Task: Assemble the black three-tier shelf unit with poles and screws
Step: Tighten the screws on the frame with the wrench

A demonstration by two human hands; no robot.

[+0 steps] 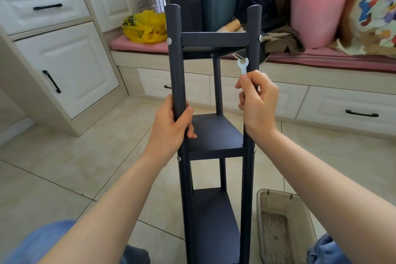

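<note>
Where the person's knees in blue jeans (pixel 42 242) frame the bottom edge, a black three-tier metal shelf unit (pixel 214 133) stands between them on the pale tiled floor (pixel 64 167), its three square shelves stacked among round poles. Just right of its base, a beige rectangular plastic tray (pixel 282 227) lies on the floor. Halfway up, the left hand (pixel 171 126) wraps fingers and thumb firmly round the left front pole (pixel 176 60), just above the middle shelf. The right hand (pixel 259 100), fingers curled in front of the right front pole (pixel 254 28), pinches a small white flat spanner (pixel 243 65) that points upward, its open end just below the top shelf. Silver screw heads (pixel 169 40) show on the outer sides of both front poles at the top and middle shelves. Beyond, a pink-cushioned surface (pixel 321 58) carries a yellow plastic bag (pixel 143 28) and a pink plastic bucket (pixel 319 6), with white cabinet drawers (pixel 351 109) beneath.
</note>
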